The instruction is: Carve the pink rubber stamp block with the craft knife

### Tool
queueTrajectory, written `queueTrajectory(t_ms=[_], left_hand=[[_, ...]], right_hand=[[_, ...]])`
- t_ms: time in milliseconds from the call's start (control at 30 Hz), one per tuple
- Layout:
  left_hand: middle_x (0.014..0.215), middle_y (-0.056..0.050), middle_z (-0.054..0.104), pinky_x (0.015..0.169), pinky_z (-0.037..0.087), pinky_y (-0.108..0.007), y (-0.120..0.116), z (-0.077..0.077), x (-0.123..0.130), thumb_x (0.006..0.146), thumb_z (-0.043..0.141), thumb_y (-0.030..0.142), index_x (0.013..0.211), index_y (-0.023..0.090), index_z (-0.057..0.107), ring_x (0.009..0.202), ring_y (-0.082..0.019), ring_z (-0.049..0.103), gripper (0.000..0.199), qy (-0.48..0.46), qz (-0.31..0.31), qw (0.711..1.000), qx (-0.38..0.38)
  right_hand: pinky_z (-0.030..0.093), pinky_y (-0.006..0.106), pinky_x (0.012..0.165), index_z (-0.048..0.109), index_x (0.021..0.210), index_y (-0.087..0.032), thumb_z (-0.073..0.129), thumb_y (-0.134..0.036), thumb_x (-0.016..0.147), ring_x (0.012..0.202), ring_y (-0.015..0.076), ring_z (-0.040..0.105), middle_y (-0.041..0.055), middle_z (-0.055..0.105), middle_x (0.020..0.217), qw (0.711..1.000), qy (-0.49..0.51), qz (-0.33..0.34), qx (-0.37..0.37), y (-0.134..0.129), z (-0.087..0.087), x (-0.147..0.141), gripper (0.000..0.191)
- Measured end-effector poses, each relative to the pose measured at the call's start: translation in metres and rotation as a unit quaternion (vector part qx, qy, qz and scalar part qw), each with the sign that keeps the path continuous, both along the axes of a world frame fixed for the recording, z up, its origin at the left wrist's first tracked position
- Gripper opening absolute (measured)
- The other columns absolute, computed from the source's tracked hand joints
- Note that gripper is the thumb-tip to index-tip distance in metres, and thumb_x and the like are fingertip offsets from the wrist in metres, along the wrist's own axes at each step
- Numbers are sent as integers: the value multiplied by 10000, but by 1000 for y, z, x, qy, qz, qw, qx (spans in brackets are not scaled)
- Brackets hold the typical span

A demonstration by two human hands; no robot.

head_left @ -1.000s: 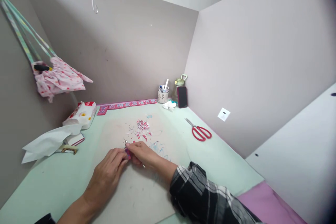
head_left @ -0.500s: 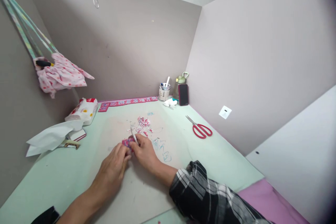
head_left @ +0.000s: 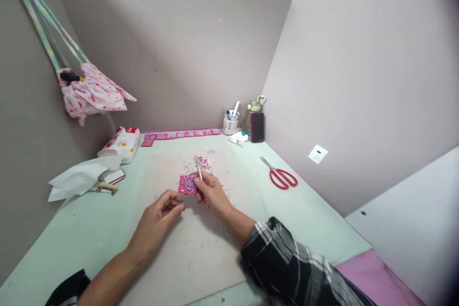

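My right hand (head_left: 214, 193) is closed on a pink square piece (head_left: 185, 184) with a blue character on its face, pinched at its right edge. A slim silver knife-like tool (head_left: 199, 172) is also tucked in that hand, its blade end too small to make out. My left hand (head_left: 161, 213) is just left of and below the piece, fingers curved and apart, with nothing visible in it. Beyond the hands, a heap of pink and white shavings (head_left: 202, 162) lies on the pale work mat (head_left: 172, 267), which bears blue pen marks.
Red-handled scissors (head_left: 278, 176) lie at right. At the back are a row of pink character squares (head_left: 190, 134), a pen cup (head_left: 230, 122), a green-lidded bottle (head_left: 255, 105), a phone (head_left: 257, 127) and crumpled tissue (head_left: 238, 138). A tissue pack (head_left: 124, 145) sits at left.
My right hand has lifted the pink piece, whose face now shows. My left hand has let go and drawn slightly away. The whole view has shifted a little.
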State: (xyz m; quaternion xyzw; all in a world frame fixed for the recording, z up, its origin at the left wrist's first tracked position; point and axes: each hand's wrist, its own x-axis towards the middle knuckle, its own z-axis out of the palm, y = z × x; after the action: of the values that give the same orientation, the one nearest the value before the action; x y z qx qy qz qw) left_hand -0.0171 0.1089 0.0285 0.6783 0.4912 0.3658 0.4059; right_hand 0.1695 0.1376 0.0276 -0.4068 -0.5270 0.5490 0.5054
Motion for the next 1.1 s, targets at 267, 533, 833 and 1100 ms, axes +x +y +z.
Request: queueTrajectory(t_ms=[267,533,833,1100], left_hand=[[889,-9,637,794,514,-345,9,3,-11,824,683,541,995,231,584,857,-217,640,368,-73,43,996,-40],[1010,-64,716,902,559,-398,8,2,-8,762,769,488,1273,207,532,967,-257,706,629,-141,-13,986,-87],[1212,-81,726,989,550,-396,-10,18,-39,798,777,531,1300,255,562,1103,-283,703,612,-162,38,984,-71],[1206,-73,731,950,592,-377,-60,-11,-67,826,743,589,1292,280,548,1089,-281,722,592,-120,118,983,-75]], right_hand=[[313,225,482,652,1050,-177,603,-558,921,485,99,415,-69,482,570,999,-21,21,27,-1,1,1,406],[329,239,527,682,967,-163,657,-583,904,544,101,423,-48,496,618,995,-43,75,55,-9,4,-4,426],[366,201,434,646,1129,-138,496,-646,984,499,96,531,74,716,825,984,-35,167,-41,-12,3,0,549],[488,241,535,644,1068,-159,429,-680,991,617,132,619,78,688,859,993,-89,72,-3,8,7,-3,569]])
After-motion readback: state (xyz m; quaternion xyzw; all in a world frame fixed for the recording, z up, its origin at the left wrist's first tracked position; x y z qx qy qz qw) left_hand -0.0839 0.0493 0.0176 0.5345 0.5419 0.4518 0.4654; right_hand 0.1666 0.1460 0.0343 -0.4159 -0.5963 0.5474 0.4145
